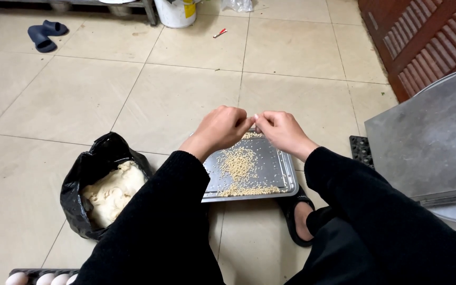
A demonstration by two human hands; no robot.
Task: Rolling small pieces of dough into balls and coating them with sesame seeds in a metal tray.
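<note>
Steel, dull and perforated, makes up the tray [283, 177] that lies flat on the tiled floor [69, 100] before us, strewn with small pale grains [238, 164] heaped thickest along its near edge and middle. Above the tray's far end our two hands meet. The left hand [221, 128] is curled, its fingers drawn together toward the thumb, and the right hand [282, 130] is curled the same way; their fingertips touch one another over the tray, pinched together on something too small for us to make out. Both arms wear black sleeves [164, 211].

To the left of the tray, just beside our left arm, a black plastic bag [88, 171] stands open with a lump of pale dough [113, 191] inside. At the bottom left edge a few eggs [43, 278] sit in a dark tray. Our foot in a black sandal [295, 219] rests near the tray's right corner. To the right a grey metal slab [428, 137] slants. Farther off lie a pair of dark blue slippers [46, 34] and a white bucket [175, 13].
</note>
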